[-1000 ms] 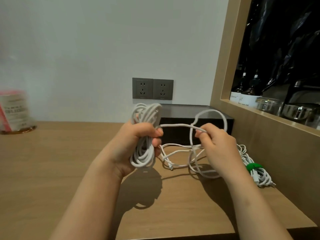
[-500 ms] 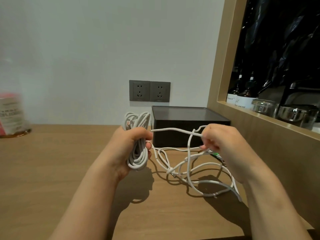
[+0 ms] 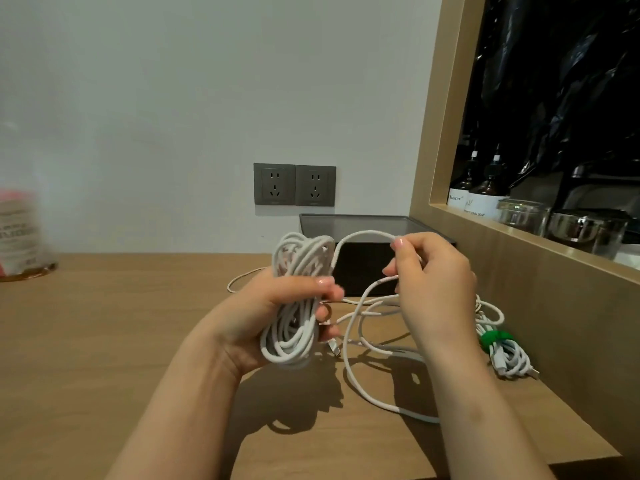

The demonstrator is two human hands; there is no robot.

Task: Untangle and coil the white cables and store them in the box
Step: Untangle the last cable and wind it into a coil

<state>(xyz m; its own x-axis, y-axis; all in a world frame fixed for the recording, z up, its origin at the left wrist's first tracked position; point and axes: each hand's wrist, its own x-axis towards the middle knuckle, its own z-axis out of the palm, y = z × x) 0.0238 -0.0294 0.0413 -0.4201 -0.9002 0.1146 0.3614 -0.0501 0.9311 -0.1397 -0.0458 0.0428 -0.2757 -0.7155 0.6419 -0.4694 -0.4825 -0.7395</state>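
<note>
1. Head view: left hand [image 3: 277, 317] grips a coil of white cable [image 3: 294, 261], fingers and thumb curled round its middle. The coil is held upright above the wooden table [image 3: 104, 341].
2. Right hand [image 3: 433, 282] pinches the free strand [image 3: 367, 233] between thumb and fingertips. The strand arcs over from the top of the coil to the pinch.
3. Below the right hand the strand drops in loose loops [image 3: 349, 375] onto the table (a connector end [image 3: 334, 348] lies just under the left hand).
4. Dark box [image 3: 360, 268] stands on the table against the wall, behind both hands.
5. Second cable bundle [image 3: 512, 358], bound with a green tie [image 3: 493, 338], lies on the table to the right of the right wrist.
6. Two grey wall sockets [image 3: 294, 184] sit above the box.
</note>
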